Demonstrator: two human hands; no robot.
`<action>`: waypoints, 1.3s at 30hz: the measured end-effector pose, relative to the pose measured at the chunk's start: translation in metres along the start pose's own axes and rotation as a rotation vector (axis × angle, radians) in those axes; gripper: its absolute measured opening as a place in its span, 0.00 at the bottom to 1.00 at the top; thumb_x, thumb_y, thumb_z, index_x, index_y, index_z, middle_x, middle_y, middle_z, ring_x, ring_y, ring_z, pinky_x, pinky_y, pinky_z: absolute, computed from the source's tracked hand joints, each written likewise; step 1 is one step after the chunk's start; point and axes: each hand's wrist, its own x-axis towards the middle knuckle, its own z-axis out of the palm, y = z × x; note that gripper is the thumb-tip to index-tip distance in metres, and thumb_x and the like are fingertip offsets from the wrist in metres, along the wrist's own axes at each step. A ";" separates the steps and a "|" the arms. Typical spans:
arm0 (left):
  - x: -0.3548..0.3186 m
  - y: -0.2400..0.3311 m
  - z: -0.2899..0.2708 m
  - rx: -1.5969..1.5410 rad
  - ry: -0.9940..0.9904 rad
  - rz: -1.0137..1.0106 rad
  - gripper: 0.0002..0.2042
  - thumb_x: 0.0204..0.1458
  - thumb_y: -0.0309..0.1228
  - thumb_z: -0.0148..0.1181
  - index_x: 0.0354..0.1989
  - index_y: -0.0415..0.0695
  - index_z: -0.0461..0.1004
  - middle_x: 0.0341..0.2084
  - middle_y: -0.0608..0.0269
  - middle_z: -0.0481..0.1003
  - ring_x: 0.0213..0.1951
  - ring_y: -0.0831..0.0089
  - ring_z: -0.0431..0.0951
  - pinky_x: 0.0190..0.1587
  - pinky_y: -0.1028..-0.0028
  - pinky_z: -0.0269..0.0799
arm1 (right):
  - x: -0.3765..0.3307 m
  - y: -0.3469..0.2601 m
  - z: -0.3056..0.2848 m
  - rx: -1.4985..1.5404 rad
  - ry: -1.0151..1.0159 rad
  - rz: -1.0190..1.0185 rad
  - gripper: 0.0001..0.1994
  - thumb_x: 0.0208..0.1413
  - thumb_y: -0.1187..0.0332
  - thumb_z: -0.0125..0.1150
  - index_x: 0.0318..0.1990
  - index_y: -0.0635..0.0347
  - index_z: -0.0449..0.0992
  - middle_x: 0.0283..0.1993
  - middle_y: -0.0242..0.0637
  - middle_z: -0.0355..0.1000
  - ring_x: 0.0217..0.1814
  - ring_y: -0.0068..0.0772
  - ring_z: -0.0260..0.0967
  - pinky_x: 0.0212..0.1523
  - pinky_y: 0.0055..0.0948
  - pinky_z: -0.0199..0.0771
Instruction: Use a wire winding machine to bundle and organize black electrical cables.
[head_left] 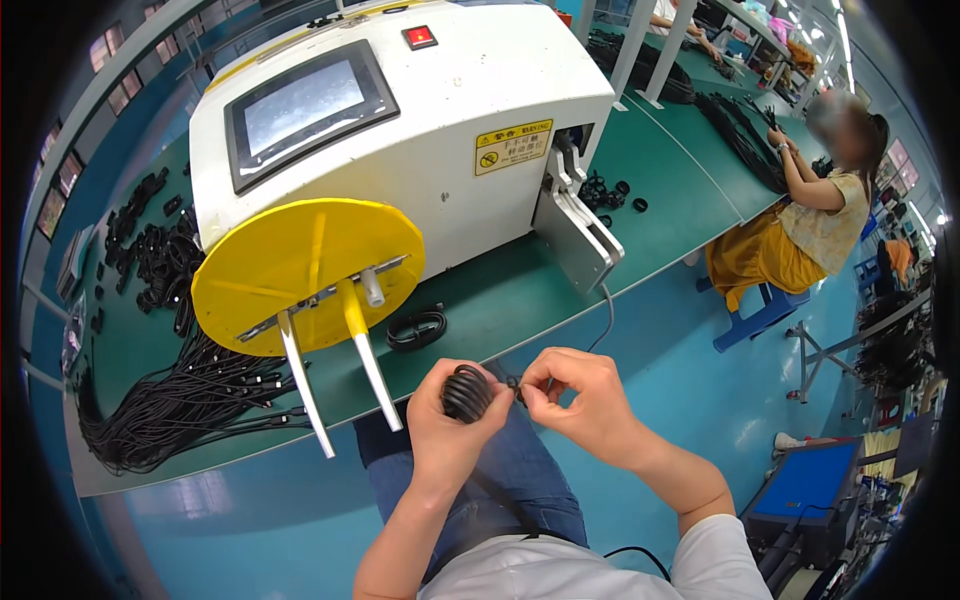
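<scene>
Green bench (500,310); left hand (450,425) grips coiled black cable (466,392).

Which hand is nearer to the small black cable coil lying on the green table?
Left. The left hand is just below the small black cable coil; the right hand sits farther right.

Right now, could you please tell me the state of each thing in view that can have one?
Black cable coil: wound tight, gripped in the left hand.
Cable end: pinched by the right hand beside the coil.
Winding machine screen: blank, only glare.
Red switch: cannot tell on or off.
Yellow winding disc: bare, no cable on its prongs.
Loose cable bundle: uncoiled, spread on the green table.
</scene>
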 end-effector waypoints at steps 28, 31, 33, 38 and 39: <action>0.003 0.004 -0.012 -0.258 -0.158 -0.300 0.14 0.39 0.17 0.61 0.35 0.40 0.68 0.23 0.67 0.69 0.20 0.80 0.69 0.19 0.82 0.60 | -0.006 -0.001 0.004 0.083 -0.076 0.153 0.02 0.45 0.82 0.55 0.27 0.67 0.69 0.28 0.34 0.69 0.29 0.22 0.67 0.31 0.21 0.70; 0.003 0.003 -0.013 -0.237 -0.169 -0.292 0.14 0.39 0.17 0.61 0.35 0.40 0.68 0.23 0.67 0.69 0.20 0.81 0.69 0.19 0.82 0.60 | -0.007 0.003 0.006 0.065 -0.053 0.122 0.02 0.47 0.81 0.53 0.28 0.66 0.68 0.31 0.35 0.69 0.31 0.21 0.66 0.32 0.21 0.70; 0.003 0.003 -0.015 -0.204 -0.251 -0.235 0.14 0.39 0.17 0.61 0.35 0.41 0.67 0.23 0.66 0.69 0.20 0.81 0.67 0.18 0.82 0.59 | -0.007 0.005 0.006 0.056 -0.042 0.105 0.02 0.48 0.81 0.52 0.29 0.66 0.68 0.32 0.35 0.69 0.32 0.21 0.66 0.32 0.21 0.69; 0.002 -0.001 -0.026 -0.471 -0.314 -0.214 0.14 0.39 0.17 0.59 0.35 0.43 0.65 0.24 0.64 0.68 0.18 0.81 0.64 0.17 0.83 0.57 | -0.005 0.005 -0.001 0.454 -0.064 0.319 0.01 0.52 0.76 0.50 0.30 0.63 0.67 0.35 0.36 0.68 0.32 0.24 0.64 0.32 0.21 0.68; 0.002 -0.006 -0.028 -0.471 -0.312 -0.208 0.14 0.39 0.17 0.59 0.35 0.43 0.65 0.24 0.64 0.68 0.18 0.81 0.64 0.17 0.83 0.57 | -0.004 0.005 -0.002 0.708 -0.065 0.416 0.02 0.52 0.75 0.49 0.30 0.62 0.66 0.34 0.36 0.67 0.31 0.24 0.63 0.31 0.21 0.67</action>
